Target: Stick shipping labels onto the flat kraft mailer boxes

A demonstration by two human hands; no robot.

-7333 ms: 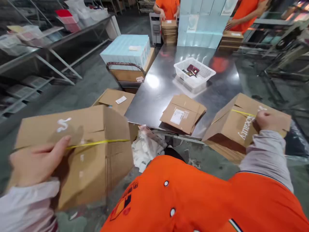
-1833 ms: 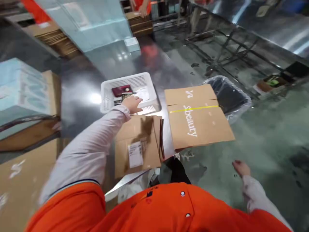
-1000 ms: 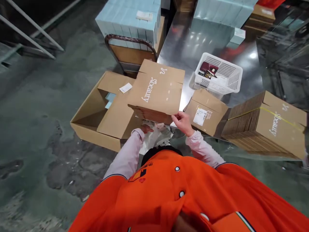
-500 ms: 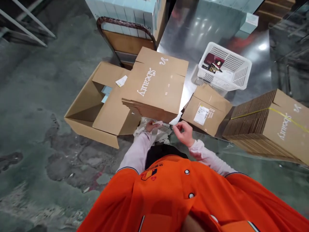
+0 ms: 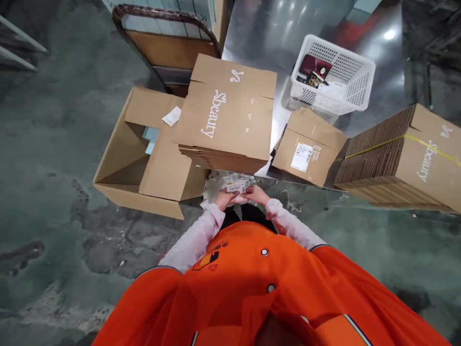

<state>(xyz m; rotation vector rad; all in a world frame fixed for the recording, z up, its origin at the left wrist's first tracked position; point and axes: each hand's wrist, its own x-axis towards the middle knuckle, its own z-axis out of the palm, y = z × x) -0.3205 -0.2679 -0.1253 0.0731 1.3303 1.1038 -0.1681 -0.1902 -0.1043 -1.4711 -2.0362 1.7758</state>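
Observation:
A small white printed label (image 5: 236, 186) is held between my two hands, in front of my waist. My left hand (image 5: 224, 198) grips its left end with the fingers closed, and my right hand (image 5: 258, 194) pinches its right end. Below and behind the label lies crumpled whitish paper or plastic (image 5: 215, 184). Just beyond my hands, at the table's near edge, rises a stack of flat brown cartons (image 5: 234, 115) printed "Sbeauty". To its right is a smaller brown box (image 5: 309, 149) with a white shipping label on it.
An open carton (image 5: 158, 173) with light blue boxes (image 5: 151, 137) inside stands at left. A trolley handle (image 5: 165, 12) rises behind. On the metal table (image 5: 259, 33) sits a white basket (image 5: 356, 103); strapped flat cartons (image 5: 418, 163) are at right.
My right hand has moved left and down from beside the table edge to meet my left hand at the label. The label now faces up between both hands. The camera view has shifted.

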